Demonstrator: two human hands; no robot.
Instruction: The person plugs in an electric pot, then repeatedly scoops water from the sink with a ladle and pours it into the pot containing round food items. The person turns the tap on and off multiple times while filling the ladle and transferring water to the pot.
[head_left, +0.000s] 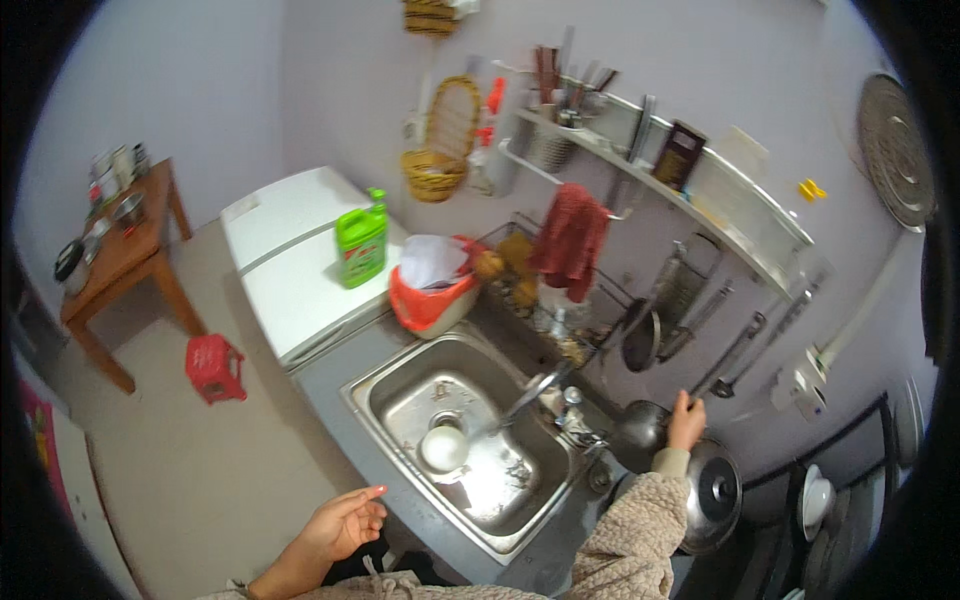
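Note:
My right hand (686, 422) is closed around the handle of a metal ladle (642, 435), whose bowl hangs against the wall just left of the hand. Below that hand, a metal pot lid (711, 491) with a dark knob lies at the counter's right. My left hand (345, 523) holds nothing, fingers loosely curled and apart, over the counter's front edge. Between the hands is a stainless steel sink (487, 517). A white bowl (445, 448) sits in it near the drain, under the faucet (536, 390).
Behind the sink stand an orange basket (431, 304) with a white cloth and a wire rack. A green detergent jug (361, 240) rests on a white appliance (300, 274). More utensils (739, 345) and a red towel (571, 240) hang from the wall. A red stool (215, 367) is on the floor.

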